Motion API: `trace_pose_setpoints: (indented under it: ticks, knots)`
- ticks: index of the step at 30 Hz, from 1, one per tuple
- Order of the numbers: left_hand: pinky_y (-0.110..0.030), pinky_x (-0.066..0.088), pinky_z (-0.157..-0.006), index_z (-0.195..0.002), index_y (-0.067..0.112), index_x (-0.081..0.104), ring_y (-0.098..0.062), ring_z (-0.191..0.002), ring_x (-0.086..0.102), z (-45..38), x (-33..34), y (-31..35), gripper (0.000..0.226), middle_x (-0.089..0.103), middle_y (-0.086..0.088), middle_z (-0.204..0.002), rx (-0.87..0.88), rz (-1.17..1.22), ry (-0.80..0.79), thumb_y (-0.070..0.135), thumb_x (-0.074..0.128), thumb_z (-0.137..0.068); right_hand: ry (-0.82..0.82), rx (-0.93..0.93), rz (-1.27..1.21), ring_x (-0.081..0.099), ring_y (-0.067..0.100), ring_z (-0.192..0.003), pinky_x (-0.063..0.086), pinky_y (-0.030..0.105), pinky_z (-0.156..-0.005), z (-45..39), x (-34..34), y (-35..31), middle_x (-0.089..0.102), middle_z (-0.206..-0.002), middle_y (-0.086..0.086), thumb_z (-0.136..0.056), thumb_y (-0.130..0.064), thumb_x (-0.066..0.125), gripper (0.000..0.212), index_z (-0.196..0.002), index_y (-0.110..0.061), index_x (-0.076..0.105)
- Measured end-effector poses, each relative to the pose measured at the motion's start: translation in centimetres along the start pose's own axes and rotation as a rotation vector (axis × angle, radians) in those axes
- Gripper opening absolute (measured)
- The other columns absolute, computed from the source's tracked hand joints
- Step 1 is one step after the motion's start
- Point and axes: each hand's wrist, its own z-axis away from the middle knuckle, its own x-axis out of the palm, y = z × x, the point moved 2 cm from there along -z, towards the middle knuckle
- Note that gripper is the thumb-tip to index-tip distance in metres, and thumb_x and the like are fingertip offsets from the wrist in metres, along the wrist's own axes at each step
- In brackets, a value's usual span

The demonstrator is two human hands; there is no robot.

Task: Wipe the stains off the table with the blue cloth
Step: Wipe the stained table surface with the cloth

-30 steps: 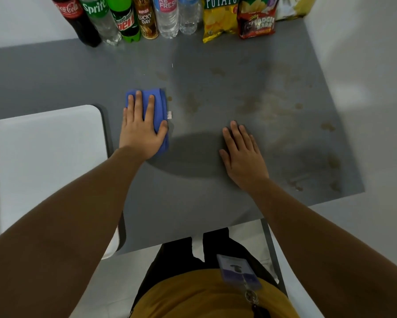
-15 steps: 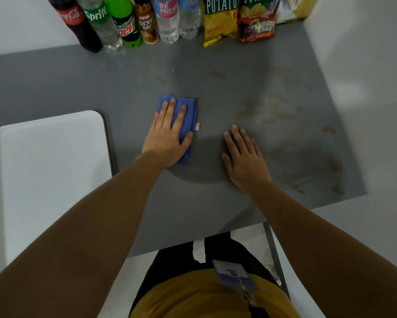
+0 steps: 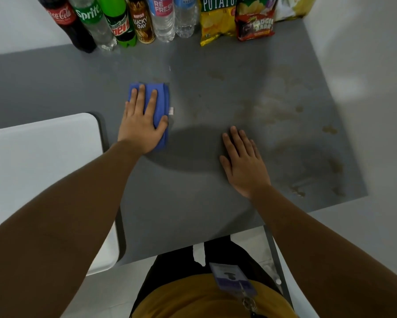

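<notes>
White rectangular plastic tray (image 3: 43, 171) lies left of the left hand (image 3: 140, 125). Left fingers (image 3: 139, 97), slightly apart, press flat on the folded blue fabric cloth (image 3: 163, 97), which lies on the grey matte tabletop (image 3: 192, 203); nothing is gripped. The right hand (image 3: 244, 164) rests flat, fingers (image 3: 238, 141) together, bracing. Brown blotchy stains (image 3: 273, 106) lie beyond and right of the right fingers. Step: wiping, judged mid-task. The next move calls for sliding the cloth rightward over the stains.

Bare forearms, mustard-yellow top (image 3: 192, 299), dark trousers (image 3: 176, 262) — perhaps a lanyard badge (image 3: 229, 278).
</notes>
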Motion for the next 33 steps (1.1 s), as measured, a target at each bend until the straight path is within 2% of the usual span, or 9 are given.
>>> trace_pose_setpoints:
  ticks: [7, 15, 25, 29, 33]
  knots:
    - [-0.045, -0.002, -0.125, -0.162, 0.026, -0.004, -0.028, -0.155, -0.011, -2.8, -0.1, 2.8, 0.076, -0.01, -0.007, -0.169, 0.003, -0.027, -0.054, 0.062, 0.023, -0.1, -0.011, -0.007, 0.004, 0.001, 0.022, -0.157, 0.009, 0.041, -0.127, -0.2, 0.0, 0.2, 0.003, -0.171, 0.003, -0.108, -0.049, 0.023, 0.062, -0.162, -0.02, 0.012]
    - [-0.043, 0.001, -0.125, -0.162, 0.024, 0.001, -0.028, -0.156, -0.006, 1.2, 1.4, 8.8, 0.075, -0.006, -0.008, -0.17, 0.195, -0.033, -0.068, 0.06, 0.024, -0.101, -0.012, -0.012, 0.0, 0.005, 0.025, -0.157, 0.012, 0.043, -0.126, -0.3, -0.3, 0.1, 0.007, -0.17, 0.005, -0.107, -0.048, 0.026, 0.062, -0.161, -0.018, 0.018]
    - [-0.046, 0.008, -0.125, -0.162, 0.024, 0.008, -0.024, -0.156, -0.005, 4.1, 1.3, 4.6, 0.074, -0.001, -0.004, -0.17, 0.268, 0.013, -0.032, 0.059, 0.031, -0.102, -0.027, -0.004, -0.01, 0.008, 0.026, -0.157, 0.016, 0.044, -0.126, -0.2, -0.8, 0.0, 0.01, -0.17, 0.004, -0.106, -0.047, 0.029, 0.062, -0.161, -0.019, 0.02]
    - [-0.049, 0.009, -0.125, -0.162, 0.022, 0.012, -0.028, -0.156, 0.0, 2.3, 0.6, 3.3, 0.073, 0.002, -0.007, -0.17, 0.205, 0.022, -0.005, 0.054, 0.036, -0.102, -0.044, -0.001, -0.001, 0.004, 0.025, -0.157, 0.012, 0.043, -0.127, -0.2, -0.7, -0.1, 0.005, -0.17, 0.004, -0.107, -0.048, 0.027, 0.063, -0.162, -0.019, 0.015]
    - [-0.048, 0.005, -0.125, -0.162, 0.025, 0.006, -0.028, -0.156, -0.004, 0.0, 0.2, 3.2, 0.073, -0.002, -0.007, -0.17, 0.119, 0.008, -0.022, 0.054, 0.036, -0.103, -0.046, -0.009, -0.008, 0.002, 0.024, -0.157, 0.008, 0.042, -0.127, -0.2, -0.7, 0.0, 0.002, -0.17, 0.005, -0.108, -0.048, 0.025, 0.063, -0.162, -0.018, 0.012]
